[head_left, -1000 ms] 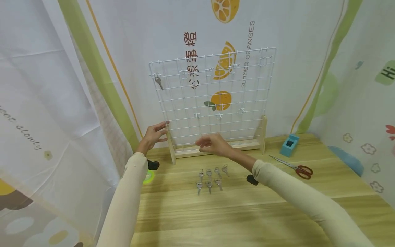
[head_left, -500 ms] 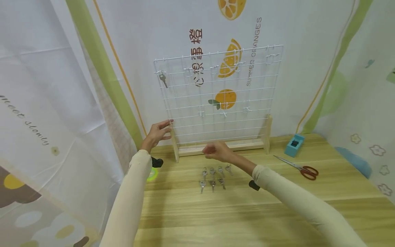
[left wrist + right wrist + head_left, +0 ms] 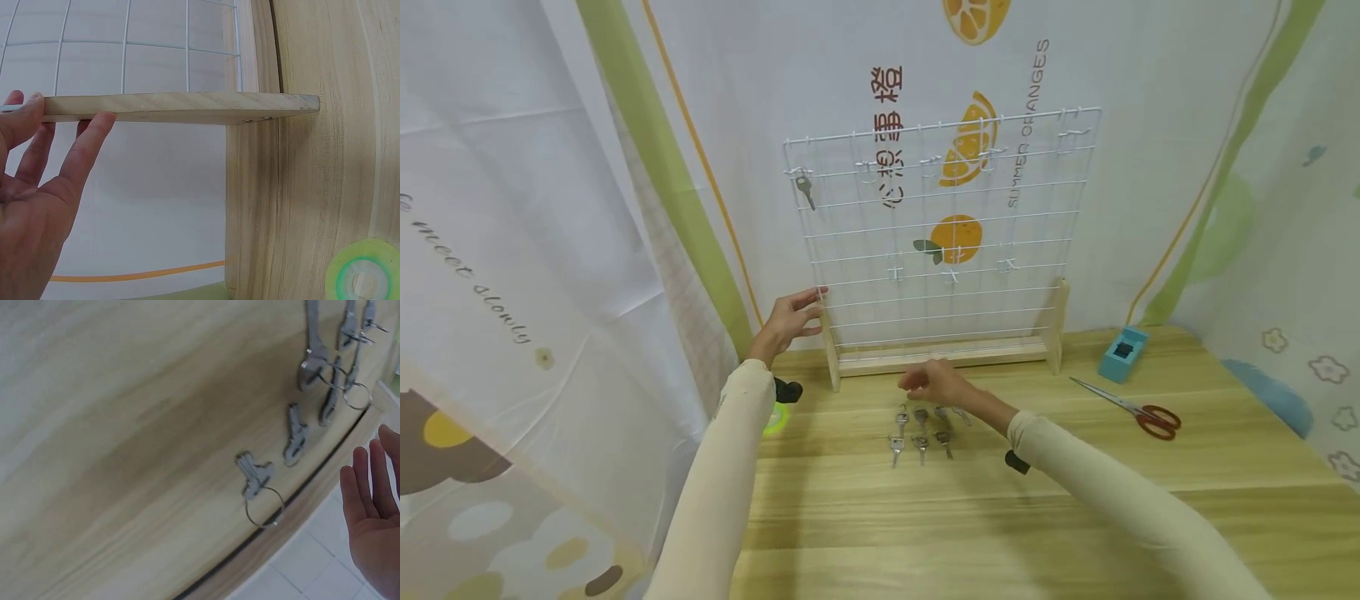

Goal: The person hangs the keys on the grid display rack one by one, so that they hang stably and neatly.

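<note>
My left hand point(image 3: 788, 323) holds the left wooden upright of a white wire grid rack point(image 3: 831, 346). In the left wrist view, the thumb lies on one side of the upright point(image 3: 187, 103) and fingers on the other. My right hand point(image 3: 943, 383), fingers relaxed and holding nothing, hovers just above the far row of keys point(image 3: 902, 419). Several silver keys with rings lie in two rows on the table; the hand partly hides the far row. In the right wrist view, a key point(image 3: 253, 475) with its ring lies apart from the open-fingered hand point(image 3: 375, 531). One key point(image 3: 806, 192) hangs at the rack's upper left.
White hooks point(image 3: 951, 277) sit on the grid in two rows. Right of the rack are a blue box point(image 3: 1122, 357) and red-handled scissors point(image 3: 1153, 421). A yellow-green tape roll point(image 3: 777, 418) lies beside the left forearm. A printed curtain point(image 3: 760, 67) hangs behind.
My right hand has lowered from in front of the rack's base toward the far row of keys. The left hand stays at the upright. The head view has shifted slightly.
</note>
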`<state>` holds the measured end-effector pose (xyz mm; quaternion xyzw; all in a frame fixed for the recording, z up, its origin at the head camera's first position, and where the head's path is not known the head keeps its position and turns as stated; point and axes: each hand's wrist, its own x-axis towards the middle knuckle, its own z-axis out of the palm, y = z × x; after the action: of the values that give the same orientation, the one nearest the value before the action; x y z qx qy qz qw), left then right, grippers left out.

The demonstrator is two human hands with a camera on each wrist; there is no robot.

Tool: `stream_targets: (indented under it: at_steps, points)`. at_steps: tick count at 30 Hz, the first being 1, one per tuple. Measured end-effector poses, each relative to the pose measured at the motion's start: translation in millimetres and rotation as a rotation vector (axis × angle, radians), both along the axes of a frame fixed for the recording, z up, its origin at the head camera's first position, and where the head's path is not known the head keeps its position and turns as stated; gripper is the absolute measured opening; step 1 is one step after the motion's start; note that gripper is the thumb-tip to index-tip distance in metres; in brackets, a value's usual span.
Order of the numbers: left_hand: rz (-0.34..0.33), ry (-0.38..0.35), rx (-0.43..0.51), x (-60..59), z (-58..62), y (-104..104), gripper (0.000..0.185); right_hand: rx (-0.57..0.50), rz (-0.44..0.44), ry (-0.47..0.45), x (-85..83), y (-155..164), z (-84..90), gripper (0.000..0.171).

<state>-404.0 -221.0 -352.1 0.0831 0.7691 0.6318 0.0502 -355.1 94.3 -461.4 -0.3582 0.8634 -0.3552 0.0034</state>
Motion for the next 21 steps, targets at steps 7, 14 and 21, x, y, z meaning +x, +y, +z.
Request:
stream_targets:
  at_steps: [7,14,21]
  points:
    - [0.0,0.002,-0.005,-1.4,-0.6,-1,0.048,0.073,0.006,0.039,-1.4,-3,-14.2,0.013]
    - [0.007,-0.001,0.005,-2.2,-1.7,0,0.047,0.131,0.002,0.085,-1.4,-6,-22.6,0.011]
    - [0.012,-0.01,0.009,-2.4,-1.8,-2,0.047,0.092,0.049,0.096,-1.2,-7,-25.2,0.008]
